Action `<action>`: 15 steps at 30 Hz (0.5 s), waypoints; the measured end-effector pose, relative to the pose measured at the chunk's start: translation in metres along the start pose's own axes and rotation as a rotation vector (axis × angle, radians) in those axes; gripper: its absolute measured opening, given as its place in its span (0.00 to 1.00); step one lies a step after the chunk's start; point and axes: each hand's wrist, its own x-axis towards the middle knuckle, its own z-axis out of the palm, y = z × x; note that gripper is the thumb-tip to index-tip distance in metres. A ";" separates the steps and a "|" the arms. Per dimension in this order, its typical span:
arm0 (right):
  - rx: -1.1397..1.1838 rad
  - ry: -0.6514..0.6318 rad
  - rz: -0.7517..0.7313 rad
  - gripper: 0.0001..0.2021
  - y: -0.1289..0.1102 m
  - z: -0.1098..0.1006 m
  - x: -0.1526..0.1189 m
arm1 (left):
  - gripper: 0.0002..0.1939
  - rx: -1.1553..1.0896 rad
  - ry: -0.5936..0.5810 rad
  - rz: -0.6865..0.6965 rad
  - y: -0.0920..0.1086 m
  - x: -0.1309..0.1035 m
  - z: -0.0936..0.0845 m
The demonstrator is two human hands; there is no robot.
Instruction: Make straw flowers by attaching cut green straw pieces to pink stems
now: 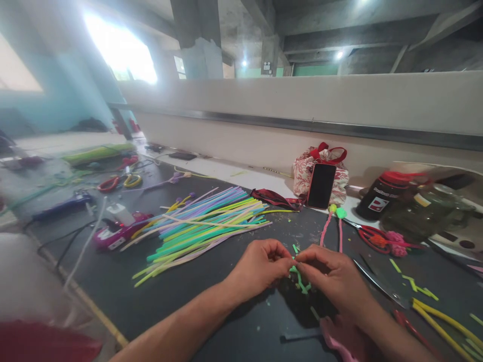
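Observation:
My left hand (262, 266) and my right hand (334, 276) meet over the dark table, fingertips pinched together almost touching. Between them is a small green pipe cleaner piece (295, 248), its middle hidden by the fingers. More short green pieces (301, 282) show just below the fingertips; whether they join the pinched one I cannot tell. A large bundle of pipe cleaners (204, 226) in purple, blue, yellow and green lies left of my hands. Just beyond my right hand are two pink stems (326, 226) with yellow and green tips.
Scissors with yellow handles (439, 322) lie open at right, near yellow-green scraps (415, 285). Red-handled scissors (373, 240), a black bottle (383, 198) and a glass jar (422, 213) stand behind. A phone (320, 186) leans on a patterned bag (302, 173). Cords surround a magenta device (121, 232).

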 end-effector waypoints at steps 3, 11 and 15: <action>-0.130 0.004 -0.090 0.07 0.001 0.001 -0.001 | 0.05 0.178 0.098 0.116 -0.001 -0.001 0.003; -0.381 0.110 -0.163 0.08 0.006 0.006 -0.005 | 0.09 0.013 -0.021 -0.007 -0.001 0.000 0.002; -0.342 0.140 -0.132 0.07 0.003 0.008 -0.005 | 0.10 -0.219 -0.123 -0.081 -0.002 0.002 0.000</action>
